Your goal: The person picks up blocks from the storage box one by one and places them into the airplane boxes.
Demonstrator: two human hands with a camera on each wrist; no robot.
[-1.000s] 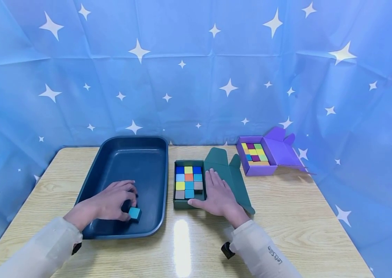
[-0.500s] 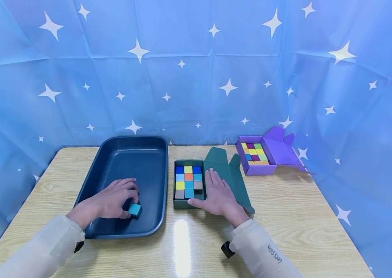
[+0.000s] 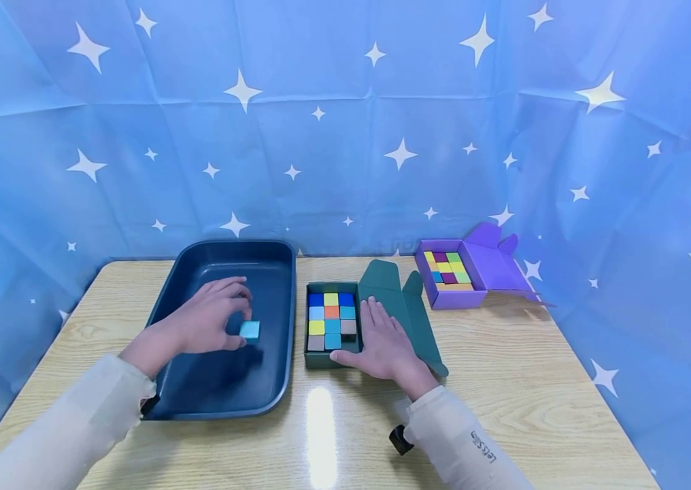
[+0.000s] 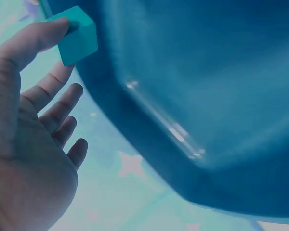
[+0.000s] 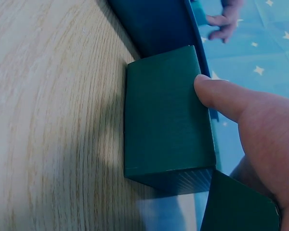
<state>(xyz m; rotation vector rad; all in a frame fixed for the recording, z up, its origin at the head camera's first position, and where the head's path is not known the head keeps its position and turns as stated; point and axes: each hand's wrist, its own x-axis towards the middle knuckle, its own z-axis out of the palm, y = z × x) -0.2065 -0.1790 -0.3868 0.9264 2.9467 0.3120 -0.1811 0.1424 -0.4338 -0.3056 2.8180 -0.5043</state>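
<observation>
My left hand pinches a teal cube between thumb and fingertips, held up over the dark blue tray. In the left wrist view the thumb presses one face of the teal cube, and the other fingers fan out below. My right hand lies with straight fingers along the right side of the green box, its thumb touching the front rim. Rows of coloured cubes fill most of that box; its front right corner holds a gap beside a teal cube and in front of a brown one.
The green lid is folded out flat to the right, partly under the right hand. Farther back stands an open purple box of coloured cubes. A starry blue curtain hangs behind the wooden table.
My left hand has lifted the teal cube from the tray floor and moved it away from me and slightly right. My right hand has stayed put.
</observation>
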